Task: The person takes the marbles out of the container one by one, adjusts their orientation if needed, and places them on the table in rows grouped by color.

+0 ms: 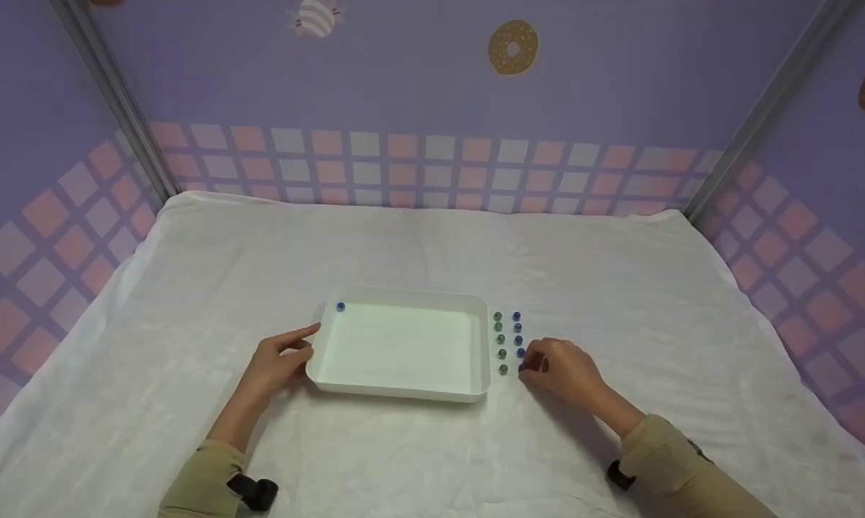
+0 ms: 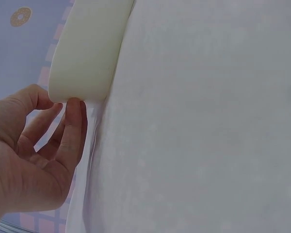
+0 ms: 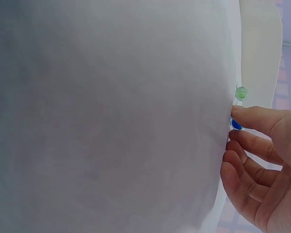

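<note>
A shallow white tray [image 1: 396,392] lies on the cloth, with one blue marble [image 1: 341,306] inside at its far left corner. My left hand [image 1: 277,363] touches the outside of the tray's left wall with its fingertips; the left wrist view shows the fingers against the tray's end [image 2: 87,53]. To the right of the tray run a column of several green marbles [image 1: 501,339] and one of several blue marbles [image 1: 518,340]. At the near end of the blue column, my right hand [image 1: 565,370] pinches a blue marble [image 3: 237,124] between thumb and index finger, beside a green marble [image 3: 241,93].
A white cloth [image 1: 403,244] covers the table, slightly wrinkled. Purple walls [image 1: 418,79] with a pink and white checked band stand behind and at both sides, with grey posts [image 1: 770,108] at the corners.
</note>
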Tool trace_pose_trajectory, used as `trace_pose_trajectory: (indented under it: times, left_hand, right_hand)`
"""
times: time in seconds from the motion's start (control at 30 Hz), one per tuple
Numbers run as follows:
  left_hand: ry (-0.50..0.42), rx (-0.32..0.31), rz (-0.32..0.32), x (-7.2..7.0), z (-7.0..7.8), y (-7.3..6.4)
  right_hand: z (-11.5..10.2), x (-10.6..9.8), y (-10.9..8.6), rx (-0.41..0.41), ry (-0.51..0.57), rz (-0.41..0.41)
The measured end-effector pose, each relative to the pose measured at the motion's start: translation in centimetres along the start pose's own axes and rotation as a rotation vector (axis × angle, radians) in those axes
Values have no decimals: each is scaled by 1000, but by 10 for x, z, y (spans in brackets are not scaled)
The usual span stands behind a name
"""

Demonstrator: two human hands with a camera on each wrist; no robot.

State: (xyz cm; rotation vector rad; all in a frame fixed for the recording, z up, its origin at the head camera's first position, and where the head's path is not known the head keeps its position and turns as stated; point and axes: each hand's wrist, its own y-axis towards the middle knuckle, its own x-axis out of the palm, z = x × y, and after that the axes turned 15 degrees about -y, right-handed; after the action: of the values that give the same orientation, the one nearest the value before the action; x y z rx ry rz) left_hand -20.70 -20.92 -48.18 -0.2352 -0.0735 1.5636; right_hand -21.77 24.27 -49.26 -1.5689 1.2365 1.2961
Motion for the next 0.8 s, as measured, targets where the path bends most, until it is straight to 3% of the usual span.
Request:
trace_pose_trajectory:
  times: [0.43, 0.8]
  left_hand:
    - [6, 1, -8, 0, 0, 0]
    - [46, 0, 20, 0, 0, 1]
  right_hand:
    - [1, -1, -3, 35, 9, -22]
    - [2, -5, -9, 46, -77, -31]
